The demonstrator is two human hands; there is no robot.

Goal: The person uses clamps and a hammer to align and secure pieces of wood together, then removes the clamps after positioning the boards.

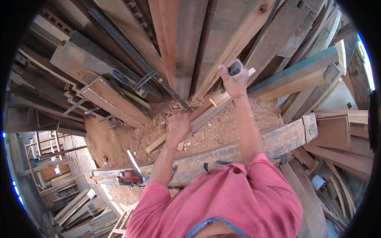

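Note:
My right hand (235, 83) is closed round the dark rounded handle of a chisel (235, 68), over the far end of a long wooden strip (210, 115). Most of the blade is hidden by the fist and the wood. A pale block-like piece of wood (219, 99) shows on the strip just below that hand. My left hand (180, 123) is closed on the strip nearer its lower left end, knuckles up. The strip lies slantwise over a bench covered in sawdust and chips (158, 119).
A long metal bar clamp (131, 55) leans in from the upper left. Boards (190, 43) fan out behind the bench. A red power tool (130, 177) sits by the bench's thick front beam (234, 152). A teal-edged plank (297, 71) lies at right.

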